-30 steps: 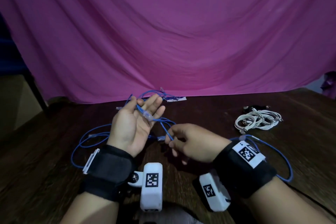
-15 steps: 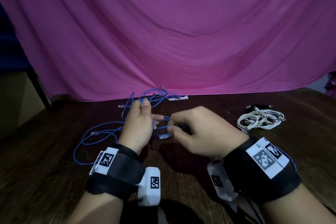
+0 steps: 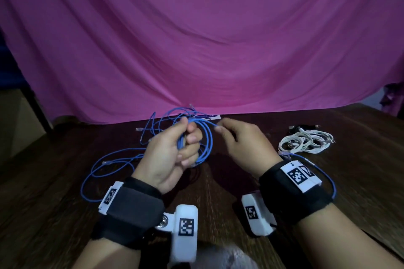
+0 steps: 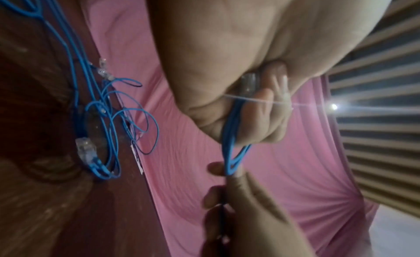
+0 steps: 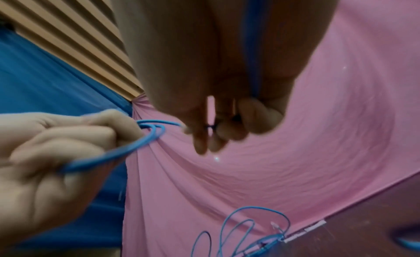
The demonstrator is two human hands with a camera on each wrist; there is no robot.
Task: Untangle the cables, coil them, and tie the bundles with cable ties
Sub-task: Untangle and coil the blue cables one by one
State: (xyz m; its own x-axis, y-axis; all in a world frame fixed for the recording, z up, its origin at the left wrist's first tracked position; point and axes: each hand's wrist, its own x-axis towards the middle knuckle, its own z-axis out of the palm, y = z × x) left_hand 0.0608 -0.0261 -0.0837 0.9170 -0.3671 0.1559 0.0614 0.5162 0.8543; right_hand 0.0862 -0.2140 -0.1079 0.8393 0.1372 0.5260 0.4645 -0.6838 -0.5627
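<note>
Coiling is under way: a blue network cable (image 3: pixel 206 137) is held above the wooden table (image 3: pixel 251 177), its loops clenched in the left hand (image 3: pixel 172 153), while its running strand is pinched by the right hand (image 3: pixel 244 144) just beside. Each new loop is best matched to the coil's size and kept flat under the left thumb, slack being fed without twist. One coil is counted in hand, several loose blue cables (image 3: pixel 109 166) are tangled behind, number unclear, and one white cable bundle (image 3: pixel 306 141) lies right.

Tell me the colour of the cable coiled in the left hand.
Blue coiled cable, clearest in the head view.
</note>
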